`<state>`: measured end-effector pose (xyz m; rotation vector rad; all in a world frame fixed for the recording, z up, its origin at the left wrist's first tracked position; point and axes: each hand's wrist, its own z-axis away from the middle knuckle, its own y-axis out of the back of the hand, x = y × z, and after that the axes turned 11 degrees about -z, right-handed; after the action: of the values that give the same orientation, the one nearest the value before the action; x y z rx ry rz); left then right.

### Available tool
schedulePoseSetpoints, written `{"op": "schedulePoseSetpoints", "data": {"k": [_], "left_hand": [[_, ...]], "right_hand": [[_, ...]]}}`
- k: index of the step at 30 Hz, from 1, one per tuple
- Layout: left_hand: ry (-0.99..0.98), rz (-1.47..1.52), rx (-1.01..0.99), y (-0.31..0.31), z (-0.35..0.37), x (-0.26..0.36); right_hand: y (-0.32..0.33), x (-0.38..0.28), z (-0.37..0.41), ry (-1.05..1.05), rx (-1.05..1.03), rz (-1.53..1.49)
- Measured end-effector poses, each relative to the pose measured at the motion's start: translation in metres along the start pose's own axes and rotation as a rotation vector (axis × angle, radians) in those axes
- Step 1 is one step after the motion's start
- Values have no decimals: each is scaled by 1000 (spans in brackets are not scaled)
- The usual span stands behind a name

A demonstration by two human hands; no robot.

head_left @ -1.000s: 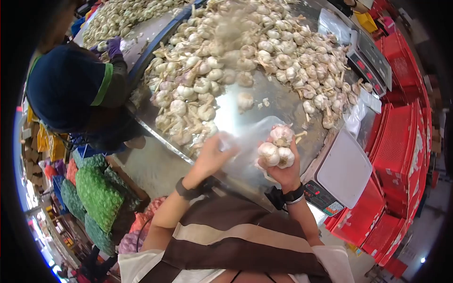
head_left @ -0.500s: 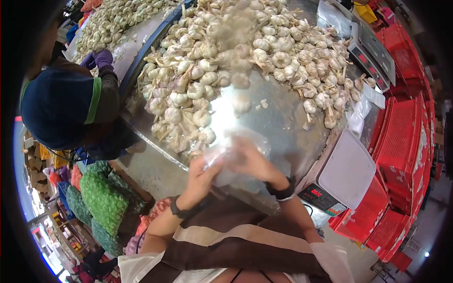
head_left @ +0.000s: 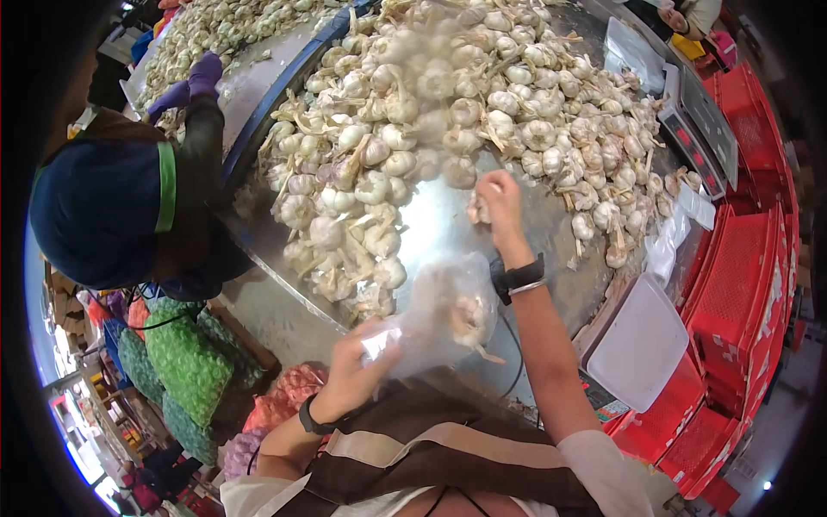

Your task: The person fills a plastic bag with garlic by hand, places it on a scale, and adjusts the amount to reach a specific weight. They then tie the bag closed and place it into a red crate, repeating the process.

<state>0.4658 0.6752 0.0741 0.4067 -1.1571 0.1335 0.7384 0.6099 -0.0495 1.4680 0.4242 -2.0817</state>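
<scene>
L hand (head_left: 357, 366) is clamping shut on the neck of a plastic bag (head_left: 431, 319), just off the table's (head_left: 439, 224) near edge; bag is hanging w/ garlic bulbs (head_left: 469, 317) inside; R hand (head_left: 501, 200) is reaching to the table's middle, fingers curling over a loose bulb (head_left: 475, 209) at the garlic pile's (head_left: 413, 112) near edge, can't tell if gripped; co-worker's purple glove (head_left: 205, 73) is at the far-left edge; scale (head_left: 642, 340) is sitting beside the right edge.

L hand (head_left: 355, 369) holds plastic bag (head_left: 422, 323) w/ garlic (head_left: 470, 315); R hand (head_left: 500, 196) on loose bulb (head_left: 475, 210).
</scene>
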Motion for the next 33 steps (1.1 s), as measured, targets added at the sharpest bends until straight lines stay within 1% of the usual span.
{"op": "schedulePoseSetpoints", "data": {"k": [1, 2, 4, 5, 6, 7, 8, 9, 10, 11, 12, 13, 14, 16, 17, 19, 20, 22, 23, 24, 26, 27, 29, 30, 32, 33], "left_hand": [[-62, -45, 56, 2, 0, -6], [-123, -89, 111, 2, 0, -9], [-146, -64, 144, 1, -3, -4], [-176, -41, 176, 1, -4, -1], [-175, -41, 177, 0, -4, 2], [-141, 67, 160, -1, -3, 4], [-108, 174, 143, -2, -2, 5], [-108, 172, 144, -2, -1, 6], [-31, 310, 147, -2, -1, 7], [46, 449, 147, -2, 0, 8], [47, 450, 143, -2, 2, 10], [83, 528, 112, -1, 2, 14], [118, 605, 81, 0, 2, 18], [127, 602, 65, -2, 3, 23], [137, 614, 55, -4, 4, 26], [145, 624, 41, -5, 6, 28], [139, 641, 34, -4, 8, 27], [134, 657, 22, -4, 11, 27], [129, 667, 24, -5, 11, 28], [124, 677, 28, -5, 12, 29], [117, 693, 22, -5, 15, 31], [111, 709, 20, -5, 16, 31], [115, 717, 25, -6, 19, 33], [124, 727, 29, -6, 20, 33], [118, 736, 18, -5, 22, 32], [115, 746, 5, -4, 22, 30]], "right_hand": [[3, -11, -2, -157, 54, -139], [-1, -6, -9, -162, 50, -134], [-16, 4, -22, 437, 287, 647], [-20, 6, -25, 435, 285, 647], [-25, 3, -26, 403, 269, 732], [-28, 1, -25, 369, 252, 816], [-25, -3, -20, 370, 251, 815], [-21, -16, -8, 332, 186, 720], [-17, -22, 3, 294, 123, 624], [-13, -18, 12, 294, 125, 624], [-9, -11, 24, 446, 181, 583], [-4, -7, 36, 597, 238, 541], [0, -6, 47, 596, 244, 545], [8, -13, 72, 752, 251, 555], [10, -17, 83, 753, 257, 559], [11, -24, 105, 592, 75, 31], [13, -30, 118, 594, 79, 32], [17, -44, 143, -58, -223, -806], [17, -45, 150, -55, -334, -854], [16, -44, 156, -51, -332, -854], [13, -43, 166, 263, -387, -391], [12, -44, 170, 266, -388, -390], [8, -47, 176, 42, -520, -785], [6, -49, 179, 44, -523, -786], [2, -50, 182, -114, -504, -976], [-1, -50, 183, -114, -509, -976]]}}
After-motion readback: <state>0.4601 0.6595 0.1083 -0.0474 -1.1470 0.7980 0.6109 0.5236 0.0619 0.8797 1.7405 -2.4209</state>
